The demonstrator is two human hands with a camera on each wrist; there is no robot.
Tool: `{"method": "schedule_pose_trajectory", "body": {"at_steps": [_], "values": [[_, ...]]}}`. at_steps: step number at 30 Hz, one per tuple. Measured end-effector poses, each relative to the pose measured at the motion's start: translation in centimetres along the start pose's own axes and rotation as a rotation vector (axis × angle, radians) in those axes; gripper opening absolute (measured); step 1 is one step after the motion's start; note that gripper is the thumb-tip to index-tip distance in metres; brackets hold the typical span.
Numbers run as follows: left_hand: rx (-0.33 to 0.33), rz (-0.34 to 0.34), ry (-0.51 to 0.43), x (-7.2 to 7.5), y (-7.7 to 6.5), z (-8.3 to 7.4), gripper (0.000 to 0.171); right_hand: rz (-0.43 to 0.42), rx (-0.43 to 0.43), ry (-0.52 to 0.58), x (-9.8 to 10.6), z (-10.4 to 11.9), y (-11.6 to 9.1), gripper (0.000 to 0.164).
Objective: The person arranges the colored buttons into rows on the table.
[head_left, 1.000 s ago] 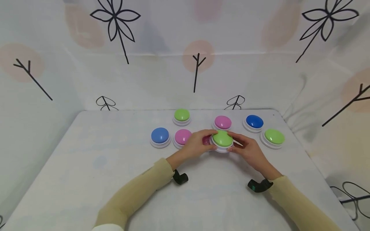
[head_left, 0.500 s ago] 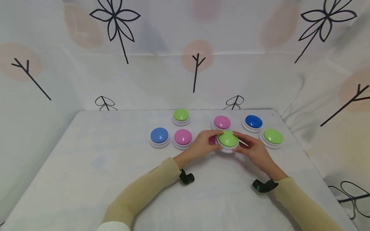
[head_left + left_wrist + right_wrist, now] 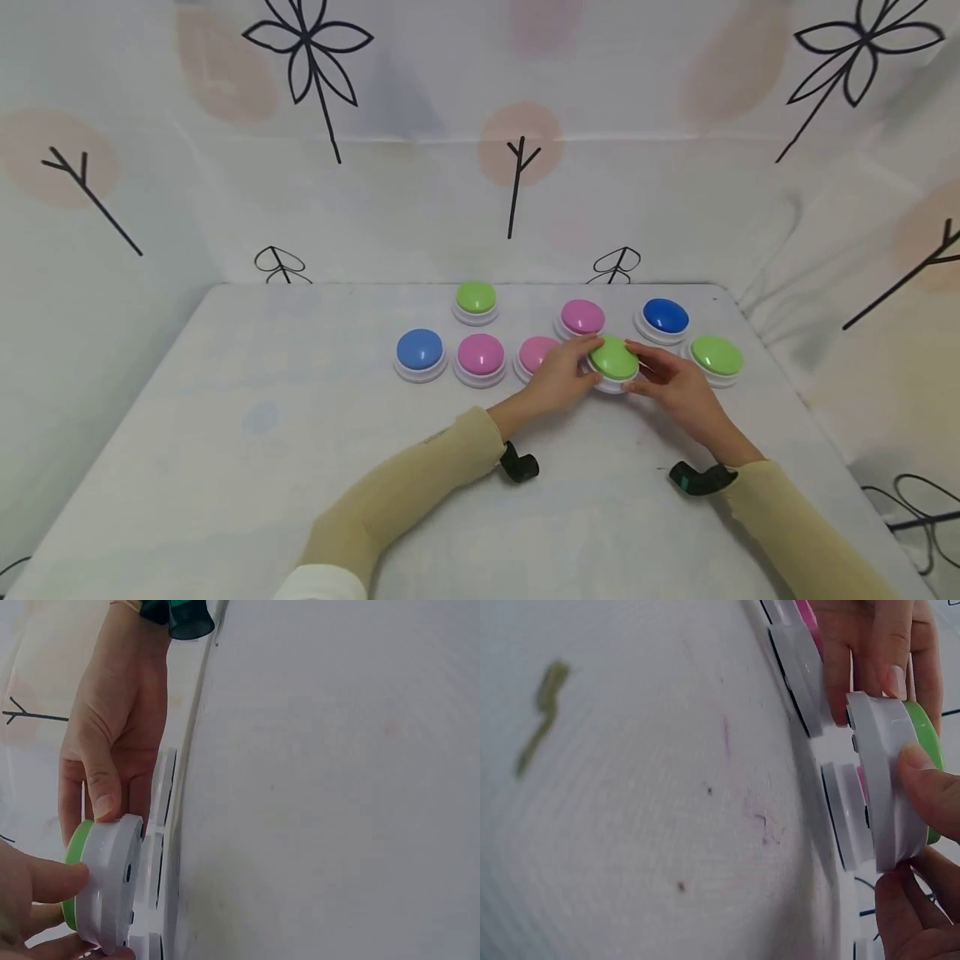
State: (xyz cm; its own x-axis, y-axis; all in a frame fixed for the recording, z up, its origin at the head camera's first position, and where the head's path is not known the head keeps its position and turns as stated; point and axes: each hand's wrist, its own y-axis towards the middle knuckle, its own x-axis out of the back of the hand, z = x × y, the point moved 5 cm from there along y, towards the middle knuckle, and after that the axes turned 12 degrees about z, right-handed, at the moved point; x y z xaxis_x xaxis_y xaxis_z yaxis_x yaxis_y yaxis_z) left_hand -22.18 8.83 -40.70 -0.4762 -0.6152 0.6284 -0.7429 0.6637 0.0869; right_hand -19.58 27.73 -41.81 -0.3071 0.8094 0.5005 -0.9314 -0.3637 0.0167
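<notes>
The left hand (image 3: pixel 557 381) partly hides the pink button (image 3: pixel 534 353) at nine o'clock from the green button (image 3: pixel 615 359), which it and the right hand (image 3: pixel 681 393) pinch above the table (image 3: pixel 600 525), further toward three o'clock than a second ago.

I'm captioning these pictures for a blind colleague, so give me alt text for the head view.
A person's left hand and right hand hold a green-topped white button between them above a white table. Behind and beside it are three pink buttons, two green buttons and two blue buttons.
</notes>
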Motion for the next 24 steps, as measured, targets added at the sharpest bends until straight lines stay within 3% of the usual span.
{"method": "schedule_pose_trajectory", "body": {"at_steps": [4,13,24], "values": [[0.056,0.015,0.036,-0.6,0.4,-0.5,0.056,0.006,-0.036,-0.025,0.2,-0.5,-0.3,0.065],[0.117,0.018,0.021,-1.4,1.2,-0.1,0.058,0.035,-0.093,-0.086,0.3,-0.5,-0.1,0.064],[0.19,0.01,0.016,-1.4,1.2,-0.3,0.063,0.053,-0.125,-0.114,0.2,-0.8,0.8,0.066]]}}
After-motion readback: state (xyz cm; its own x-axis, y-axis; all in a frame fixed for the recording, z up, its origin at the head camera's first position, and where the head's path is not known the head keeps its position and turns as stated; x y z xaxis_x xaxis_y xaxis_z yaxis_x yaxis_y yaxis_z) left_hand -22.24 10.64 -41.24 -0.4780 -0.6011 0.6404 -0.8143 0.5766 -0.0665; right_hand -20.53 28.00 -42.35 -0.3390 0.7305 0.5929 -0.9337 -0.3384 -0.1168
